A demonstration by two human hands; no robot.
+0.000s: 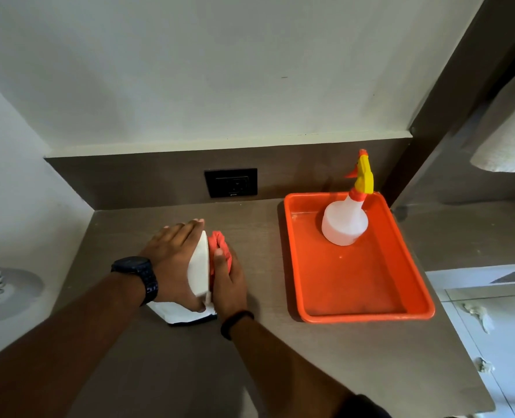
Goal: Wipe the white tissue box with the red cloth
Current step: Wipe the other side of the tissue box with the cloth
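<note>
Head view, looking down on a brown countertop (280, 351): both forearms reach in from the bottom edge and meet at a white tissue box (200, 267) left of centre, tipped up on its edge. The left hand (171, 260), a dark wristwatch (138, 274) on its wrist, lies flat against the box's left face, fingers stretched forward together and the thumb curled round the near end, bracing it. The right hand (227, 282), a thin black band (236, 322) on its wrist, is closed over a bunched red cloth (218, 245) and presses it against the box's right face; the thumb lies along the cloth beside the box and the fingers wrap down the far side, mostly hidden. Under the near end of the box a white sheet with a dark edge (183, 315) shows. Well apart to the right sits an orange tray (355, 318) with a white spray bottle (343, 221), yellow and orange at the trigger, upright in its far part. A black wall socket (230, 182) is set in the backsplash.
</note>
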